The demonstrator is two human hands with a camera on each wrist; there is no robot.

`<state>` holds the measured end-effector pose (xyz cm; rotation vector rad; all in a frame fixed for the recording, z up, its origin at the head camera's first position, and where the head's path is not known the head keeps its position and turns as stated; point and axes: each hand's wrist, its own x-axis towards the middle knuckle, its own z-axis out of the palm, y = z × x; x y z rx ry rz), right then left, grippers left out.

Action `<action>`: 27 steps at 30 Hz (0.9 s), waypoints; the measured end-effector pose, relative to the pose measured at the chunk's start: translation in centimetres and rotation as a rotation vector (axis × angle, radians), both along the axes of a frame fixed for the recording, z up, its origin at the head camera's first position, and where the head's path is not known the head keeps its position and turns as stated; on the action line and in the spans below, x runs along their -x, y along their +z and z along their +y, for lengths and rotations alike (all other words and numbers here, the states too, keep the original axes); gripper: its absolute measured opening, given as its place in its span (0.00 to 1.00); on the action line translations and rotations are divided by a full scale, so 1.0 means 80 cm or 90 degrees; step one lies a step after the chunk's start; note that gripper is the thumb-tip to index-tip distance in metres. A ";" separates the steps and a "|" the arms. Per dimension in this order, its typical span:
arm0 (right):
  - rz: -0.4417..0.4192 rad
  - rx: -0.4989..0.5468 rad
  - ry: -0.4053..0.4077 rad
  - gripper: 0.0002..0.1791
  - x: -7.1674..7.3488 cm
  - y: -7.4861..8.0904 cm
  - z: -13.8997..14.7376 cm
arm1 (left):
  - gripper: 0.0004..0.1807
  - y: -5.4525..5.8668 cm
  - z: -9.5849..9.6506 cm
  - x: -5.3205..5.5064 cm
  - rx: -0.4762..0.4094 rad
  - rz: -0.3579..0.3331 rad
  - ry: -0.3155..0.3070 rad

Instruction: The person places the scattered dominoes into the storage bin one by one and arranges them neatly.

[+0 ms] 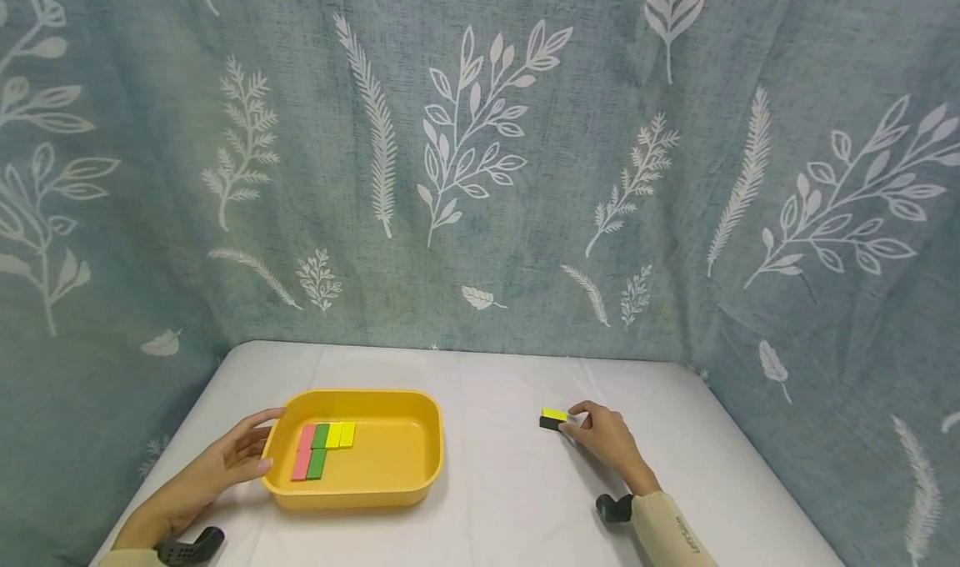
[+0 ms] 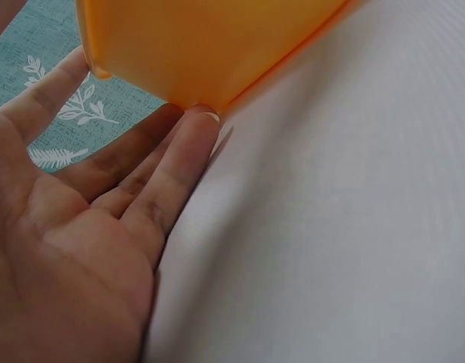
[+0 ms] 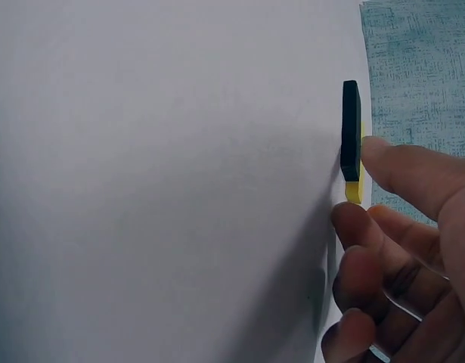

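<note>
At the left of the head view, my left hand (image 1: 225, 464) rests against the left side of a yellow tray (image 1: 431, 459). Its fingertips touch the tray's outer wall (image 2: 179, 53) in the left wrist view. Inside the tray lie pink, green and yellow blocks, among them a green block (image 1: 317, 464) and a pink block (image 1: 300, 465). My right hand (image 1: 606, 442) is beside a black block (image 1: 551, 423) and a yellow block (image 1: 555, 413), which lie close together. In the right wrist view the thumb (image 3: 391, 162) reaches these blocks, and the other fingers are bent below them.
A white cloth (image 1: 502, 475) covers the table under the tray and the blocks. Behind and on both sides hangs a blue-green curtain (image 1: 525, 300) with white leaf prints. Each wrist wears a dark band.
</note>
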<state>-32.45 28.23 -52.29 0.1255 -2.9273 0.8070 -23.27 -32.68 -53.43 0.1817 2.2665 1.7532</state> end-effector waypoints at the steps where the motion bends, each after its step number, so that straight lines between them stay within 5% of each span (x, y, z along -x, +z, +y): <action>1: -0.002 0.001 0.000 0.22 0.000 0.000 -0.001 | 0.43 0.000 0.000 0.000 -0.002 -0.002 0.001; 15: -0.036 0.003 -0.022 0.22 0.001 -0.002 -0.004 | 0.43 0.001 0.002 -0.001 0.000 -0.004 0.004; 27: -0.015 -0.005 -0.005 0.12 -0.001 0.000 -0.001 | 0.44 -0.003 0.001 0.001 0.003 -0.009 0.008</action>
